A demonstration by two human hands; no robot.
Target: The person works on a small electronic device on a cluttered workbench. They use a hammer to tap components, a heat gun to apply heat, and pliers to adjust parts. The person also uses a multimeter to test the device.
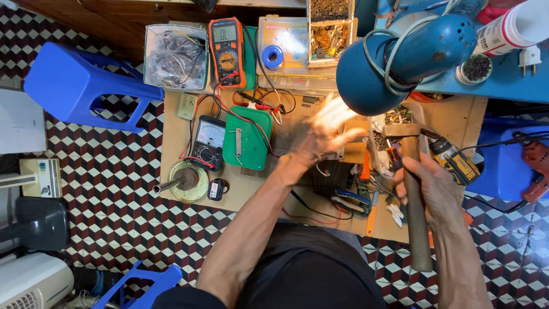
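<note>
The floor point(114, 200) bears a cube pattern of dark red, black and white tiles. The bench point(171, 149) is pale tan wood. The lamp point(400, 57) and the stool point(80, 86) are blue, the box point(249, 137) green, the meter point(227, 51) orange and black. The hammer point(414, 200) has a brown wooden handle.

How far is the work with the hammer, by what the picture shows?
Already done: nothing I can confirm. In hand: the right hand grips a wooden-handled hammer, its head over the cluttered wooden board; the left hand is raised under the blue lamp, blurred and overexposed. What is left cannot be judged: the piece is hidden.
</note>
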